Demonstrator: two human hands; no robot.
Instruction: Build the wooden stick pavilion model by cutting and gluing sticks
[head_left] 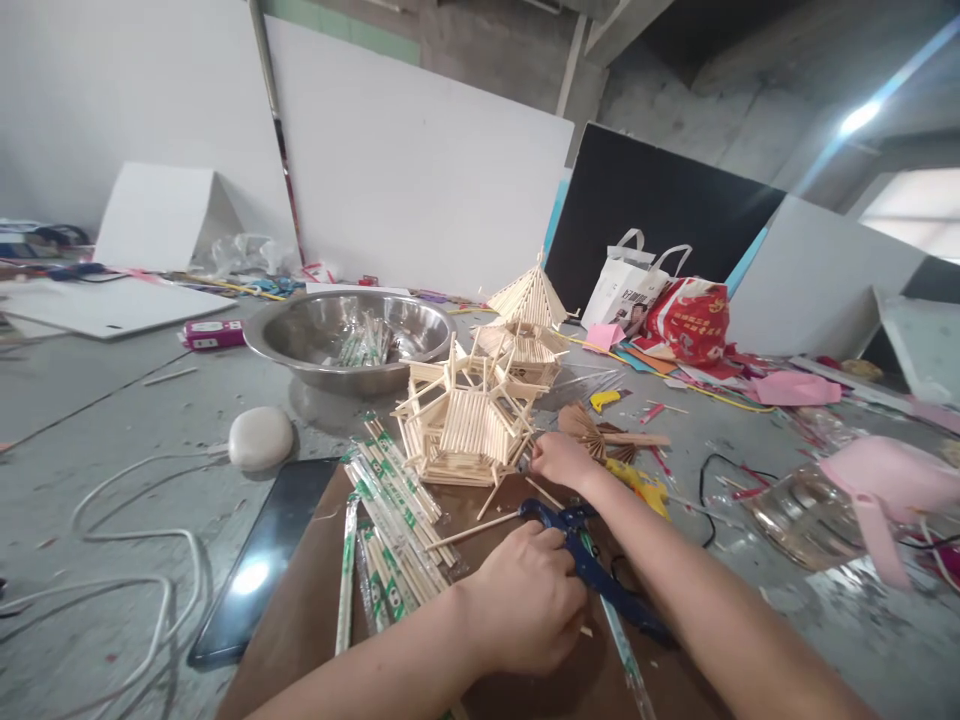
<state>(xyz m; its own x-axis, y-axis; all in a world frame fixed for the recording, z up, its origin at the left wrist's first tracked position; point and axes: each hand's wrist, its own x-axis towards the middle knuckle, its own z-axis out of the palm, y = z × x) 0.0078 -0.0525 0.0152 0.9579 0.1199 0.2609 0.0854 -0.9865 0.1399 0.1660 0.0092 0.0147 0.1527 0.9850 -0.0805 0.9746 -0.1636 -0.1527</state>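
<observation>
Low in the middle, my left hand (529, 592) is closed against a blue-handled cutter (611, 585), its fingers curled at the jaw end; the grip itself is partly hidden. A bare chopstick (472, 532) lies with one end by the cutter's jaw. Farther forward, my right hand (562, 462) has its fingers drawn together at the lower right of a pavilion-like model (472, 425) made of thin sticks. Whatever is between those fingertips is too small to make out. Wrapped chopsticks (397, 510) with green-printed sleeves lie left of my hands on a brown board (300, 600).
Behind stand a steel basin (277, 340) holding wrapped chopsticks and a pointed stick roof (527, 297). Left are a phone (262, 560) and a white corded device (260, 438). Right lie a yellow glue gun (641, 487), a folded brown paper fan (585, 430) and a clear jug (795, 515).
</observation>
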